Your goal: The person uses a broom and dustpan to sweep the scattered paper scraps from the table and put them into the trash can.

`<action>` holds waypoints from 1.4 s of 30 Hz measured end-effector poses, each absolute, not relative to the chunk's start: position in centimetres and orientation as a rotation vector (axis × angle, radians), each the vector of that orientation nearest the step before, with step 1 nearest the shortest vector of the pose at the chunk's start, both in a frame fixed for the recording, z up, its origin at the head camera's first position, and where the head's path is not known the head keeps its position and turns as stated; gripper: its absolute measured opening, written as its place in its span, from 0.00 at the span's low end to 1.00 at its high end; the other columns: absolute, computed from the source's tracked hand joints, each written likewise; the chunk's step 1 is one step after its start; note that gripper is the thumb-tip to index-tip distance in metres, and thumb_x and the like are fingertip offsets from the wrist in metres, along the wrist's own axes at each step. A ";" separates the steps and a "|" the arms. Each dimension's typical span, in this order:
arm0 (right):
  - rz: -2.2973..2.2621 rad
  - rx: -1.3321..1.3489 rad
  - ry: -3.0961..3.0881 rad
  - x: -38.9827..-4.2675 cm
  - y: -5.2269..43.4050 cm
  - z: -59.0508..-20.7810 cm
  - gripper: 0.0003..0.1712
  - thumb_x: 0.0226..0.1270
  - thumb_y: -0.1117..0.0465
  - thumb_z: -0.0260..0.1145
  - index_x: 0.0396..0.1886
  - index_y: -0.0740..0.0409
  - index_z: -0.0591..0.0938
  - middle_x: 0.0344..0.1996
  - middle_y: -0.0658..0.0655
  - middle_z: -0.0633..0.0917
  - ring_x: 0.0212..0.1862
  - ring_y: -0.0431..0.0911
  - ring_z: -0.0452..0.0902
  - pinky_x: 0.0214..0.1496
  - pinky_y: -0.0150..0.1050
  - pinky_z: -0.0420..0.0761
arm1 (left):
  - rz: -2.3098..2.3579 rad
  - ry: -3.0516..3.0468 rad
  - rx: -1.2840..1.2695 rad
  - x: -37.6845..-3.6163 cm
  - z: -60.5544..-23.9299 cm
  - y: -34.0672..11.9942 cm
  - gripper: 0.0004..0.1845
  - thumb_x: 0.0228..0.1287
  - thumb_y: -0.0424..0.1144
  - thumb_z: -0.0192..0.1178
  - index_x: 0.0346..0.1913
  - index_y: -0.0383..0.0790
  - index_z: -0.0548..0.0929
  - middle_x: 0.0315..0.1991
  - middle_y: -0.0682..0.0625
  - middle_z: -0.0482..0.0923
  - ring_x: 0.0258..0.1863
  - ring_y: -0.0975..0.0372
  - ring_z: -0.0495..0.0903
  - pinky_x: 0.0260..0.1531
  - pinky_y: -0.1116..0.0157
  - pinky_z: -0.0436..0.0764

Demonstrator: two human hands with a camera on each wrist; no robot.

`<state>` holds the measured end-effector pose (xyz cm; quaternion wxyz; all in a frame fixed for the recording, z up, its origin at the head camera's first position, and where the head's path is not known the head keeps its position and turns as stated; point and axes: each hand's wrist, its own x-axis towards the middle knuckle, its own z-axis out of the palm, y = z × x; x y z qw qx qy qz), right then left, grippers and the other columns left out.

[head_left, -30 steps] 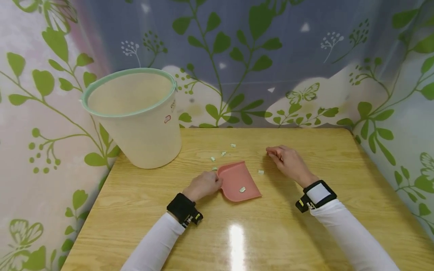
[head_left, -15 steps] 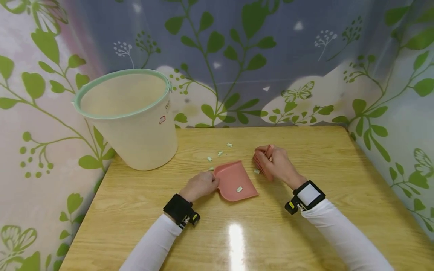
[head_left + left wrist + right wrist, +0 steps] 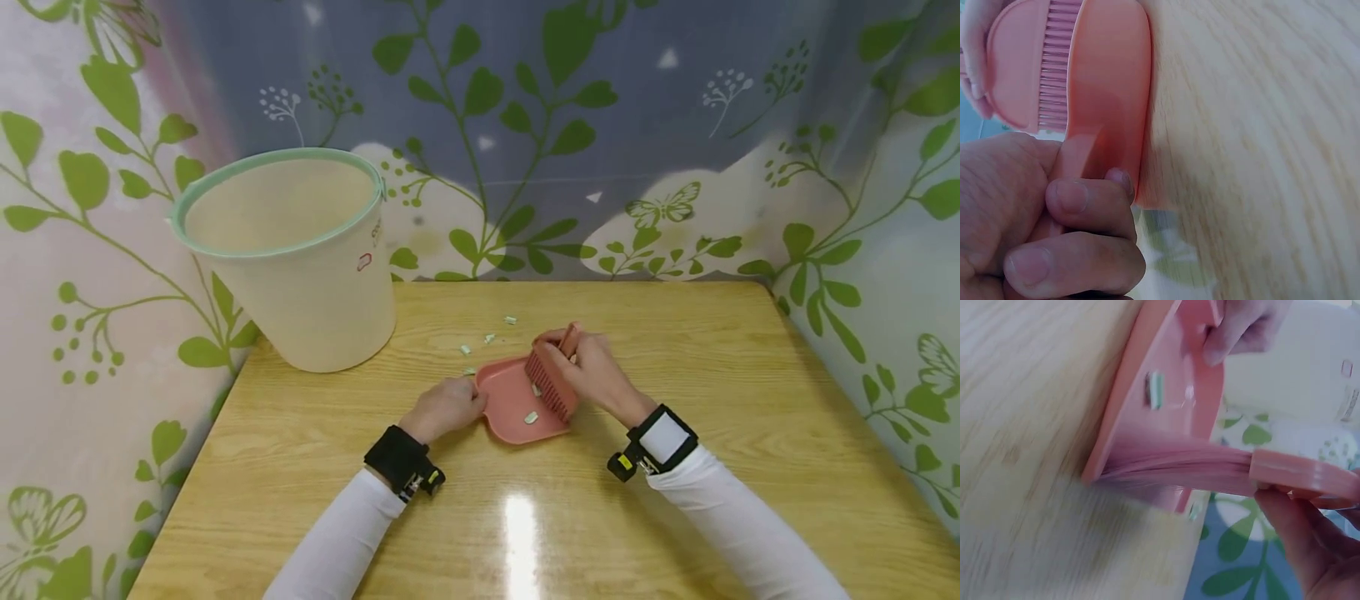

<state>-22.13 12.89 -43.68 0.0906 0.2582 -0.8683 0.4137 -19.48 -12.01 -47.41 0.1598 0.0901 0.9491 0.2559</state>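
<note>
I saw the pink dustpan point(image 3: 517, 404) flat on the table point(image 3: 675, 500), right of the bucket point(image 3: 300, 258). My left hand point(image 3: 444, 408) pinched its handle; my right hand point(image 3: 596, 375) gripped the brush point(image 3: 551, 383), bristles on the pan (one scrap point(image 3: 531, 417) inside). Other scraps point(image 3: 487, 339) lay behind the dustpan.

A cream bucket point(image 3: 300, 267) with a green rim stands at the far left of the wooden surface point(image 3: 712, 400). A leaf-patterned curtain point(image 3: 637, 125) hangs behind.
</note>
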 end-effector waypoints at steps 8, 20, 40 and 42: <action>1.381 0.958 -2.661 -20.8 11.3 -42.4 0.14 0.79 0.62 0.64 0.56 0.63 0.88 0.49 0.64 0.90 0.17 0.34 0.57 0.21 0.31 0.62 | 0.725 2.718 0.276 -19.7 -47.5 -12.0 0.23 0.82 0.44 0.52 0.22 0.46 0.70 0.19 0.54 0.66 0.17 0.64 0.66 0.19 0.66 0.63; 1.667 0.593 -2.429 -27.3 11.0 -41.1 0.19 0.81 0.61 0.62 0.62 0.68 0.82 0.55 0.70 0.85 0.43 0.42 0.85 0.39 0.28 0.81 | 0.732 2.723 0.238 -19.0 -47.3 -13.2 0.22 0.81 0.44 0.52 0.22 0.45 0.70 0.19 0.54 0.66 0.17 0.63 0.66 0.19 0.66 0.63; 1.843 -0.358 -2.320 -33.3 9.5 -45.6 0.14 0.70 0.66 0.62 0.52 0.67 0.80 0.44 0.57 0.80 0.45 0.44 0.75 0.41 0.29 0.74 | 0.736 2.727 0.287 -19.2 -47.7 -12.1 0.21 0.82 0.44 0.52 0.24 0.46 0.71 0.19 0.55 0.65 0.16 0.64 0.65 0.19 0.67 0.63; 1.809 -0.366 -2.340 -33.1 10.1 -45.5 0.13 0.70 0.65 0.62 0.51 0.67 0.81 0.44 0.57 0.80 0.45 0.45 0.75 0.40 0.29 0.74 | 0.747 2.730 0.278 -19.2 -47.7 -12.6 0.21 0.82 0.44 0.52 0.24 0.46 0.70 0.19 0.54 0.65 0.16 0.64 0.65 0.19 0.68 0.63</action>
